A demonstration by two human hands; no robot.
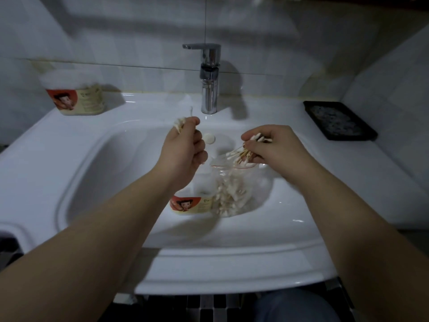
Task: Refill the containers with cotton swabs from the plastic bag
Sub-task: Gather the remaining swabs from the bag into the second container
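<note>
1. Cotton swabs (pixel 243 155) look light, thin and easily scattered; grip them mid-stem, bundled.
2. Left hand (pixel 183 152) and right hand (pixel 277 145) each clench a bundle above the sink (pixel 46 159).
3. Limp plastic bag (pixel 232 194) lies in the basin beside one container (pixel 192 204); a second container (pixel 74 94) stands at the sink's far-left corner.

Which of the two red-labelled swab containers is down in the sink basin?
The clear red-labelled container beside the clear plastic bag; the second container stands outside the basin, back left.

— What's held?
— Left hand (pixel 183 149) grips cotton swabs (pixel 179 125); right hand (pixel 276 145) grips more swabs (pixel 243 155) over the plastic bag (pixel 232 194) in the sink (pixel 104 173).
— Containers?
— One container (pixel 192 204) just beside the bag, another container (pixel 74 95) at ten o'clock.
</note>
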